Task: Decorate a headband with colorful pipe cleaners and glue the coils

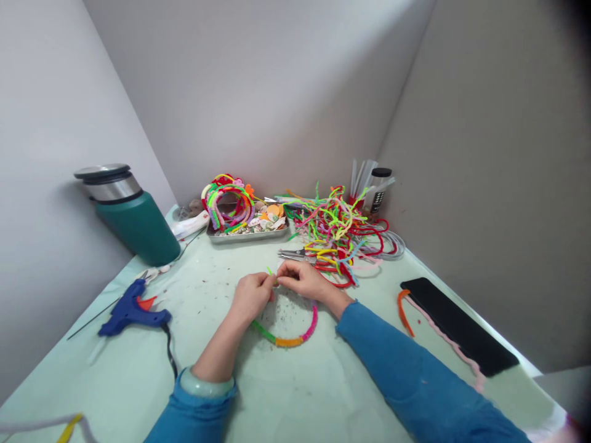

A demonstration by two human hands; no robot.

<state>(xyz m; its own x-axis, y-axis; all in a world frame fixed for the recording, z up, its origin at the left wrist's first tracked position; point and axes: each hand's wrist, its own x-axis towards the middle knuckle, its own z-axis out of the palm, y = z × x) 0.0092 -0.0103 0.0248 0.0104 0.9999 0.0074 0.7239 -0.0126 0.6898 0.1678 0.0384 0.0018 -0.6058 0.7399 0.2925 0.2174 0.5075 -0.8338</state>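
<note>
My left hand and my right hand meet at the middle of the table, both pinched on one end of a headband wrapped in green, orange and pink pipe cleaner. A short green pipe cleaner tip sticks up between the fingertips. The headband curves down toward me, and its lower arc rests on the table. Both arms wear blue sleeves.
A blue glue gun lies at left, with a green flask behind it. A metal tray of finished headbands stands at the back, next to pliers and a pile of pipe cleaners. A black phone and loose pipe cleaners lie right.
</note>
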